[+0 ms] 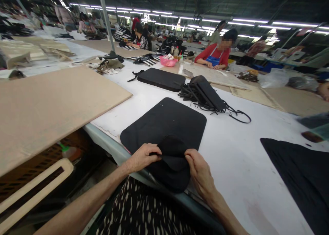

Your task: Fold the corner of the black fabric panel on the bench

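A large black panel [167, 120] with rounded corners lies on the white table, its near corner reaching over the edge by my lap. Above its near part I hold a smaller black fabric piece [173, 147], which bows open between my hands. My left hand [144, 156] pinches its left edge between thumb and fingers. At its right edge my right hand [199, 164] pinches it the same way. Farther back on the table are a stack of black panels [161, 79] and a black block-shaped bundle [205, 92] with loose black strips around it.
A beige board [59, 101] covers the left side, overhanging the table edge. Black cloth [303, 180] lies at the right. A pink basket [168, 60] stands at the back, near a person in a red top [216, 55]. Below left are a wooden frame [38, 183] and a green-capped bottle [68, 151].
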{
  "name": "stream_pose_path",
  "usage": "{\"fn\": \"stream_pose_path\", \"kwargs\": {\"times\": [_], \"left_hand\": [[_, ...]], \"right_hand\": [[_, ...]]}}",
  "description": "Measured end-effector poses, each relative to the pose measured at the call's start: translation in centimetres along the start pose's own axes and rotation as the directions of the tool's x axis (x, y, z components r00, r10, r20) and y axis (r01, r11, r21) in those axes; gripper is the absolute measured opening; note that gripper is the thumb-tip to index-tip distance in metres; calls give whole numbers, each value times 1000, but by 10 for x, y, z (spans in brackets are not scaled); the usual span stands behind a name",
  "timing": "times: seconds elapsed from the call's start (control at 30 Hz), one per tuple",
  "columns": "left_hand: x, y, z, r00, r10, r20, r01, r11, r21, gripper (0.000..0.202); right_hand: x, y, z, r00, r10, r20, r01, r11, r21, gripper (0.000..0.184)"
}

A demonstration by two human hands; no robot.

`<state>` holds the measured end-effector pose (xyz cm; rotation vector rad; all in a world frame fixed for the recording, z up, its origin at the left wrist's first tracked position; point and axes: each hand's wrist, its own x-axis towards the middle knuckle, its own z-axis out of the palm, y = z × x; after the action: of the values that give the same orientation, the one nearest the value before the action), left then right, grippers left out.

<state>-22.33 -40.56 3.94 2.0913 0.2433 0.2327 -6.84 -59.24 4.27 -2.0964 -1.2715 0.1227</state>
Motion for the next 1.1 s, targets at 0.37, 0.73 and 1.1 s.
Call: {"fn": "stream_pose_path", "kwargs": {"times": [0.37, 0.73, 1.1], "left_hand": [[0, 3, 5, 987, -87, -134, 76, 993, -86, 48], [1, -4, 7, 962, -175, -210, 154, 981, -114, 56], [3, 3, 1, 995, -44, -91, 38, 997, -66, 28]], "right_hand": [[-28, 2, -8, 966, -161, 203, 200, 961, -191, 21], [-55, -2, -8, 965, -224, 136, 249, 946, -207, 12], [-21, 8, -7, 965, -77, 252, 98, 993, -72, 4]]}}
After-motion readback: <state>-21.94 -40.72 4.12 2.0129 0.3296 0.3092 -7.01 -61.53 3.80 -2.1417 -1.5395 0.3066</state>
